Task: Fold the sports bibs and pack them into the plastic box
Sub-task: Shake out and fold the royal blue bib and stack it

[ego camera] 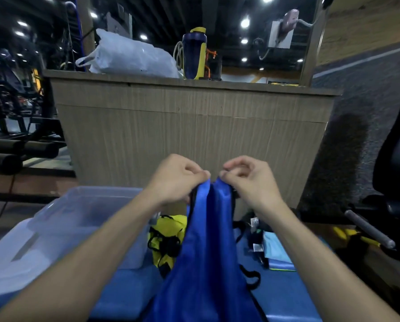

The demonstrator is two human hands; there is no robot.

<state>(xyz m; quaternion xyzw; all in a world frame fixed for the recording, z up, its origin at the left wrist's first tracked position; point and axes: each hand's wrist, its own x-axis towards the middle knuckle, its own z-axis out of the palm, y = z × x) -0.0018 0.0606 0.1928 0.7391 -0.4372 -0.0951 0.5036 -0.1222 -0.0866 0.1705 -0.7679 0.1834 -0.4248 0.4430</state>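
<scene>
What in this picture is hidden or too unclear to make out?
Head view only:
- Blue bib: lower part cut off by the bottom edge.
- Plastic box: inside blurred, partly behind the left forearm.
- Yellow bib: partly behind the blue bib.
- Left hand, right hand: fingertips buried in fabric.

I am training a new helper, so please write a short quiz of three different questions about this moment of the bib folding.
1. True or false: the blue bib lies flat on the mat.
2. Which hands pinch its top edge? A) left only B) right only C) both
3. Fill in: the yellow bib lies beside the plastic ____.

Key: 1 false, it hangs from the left hand and right hand. 2 C. 3 box.
</scene>
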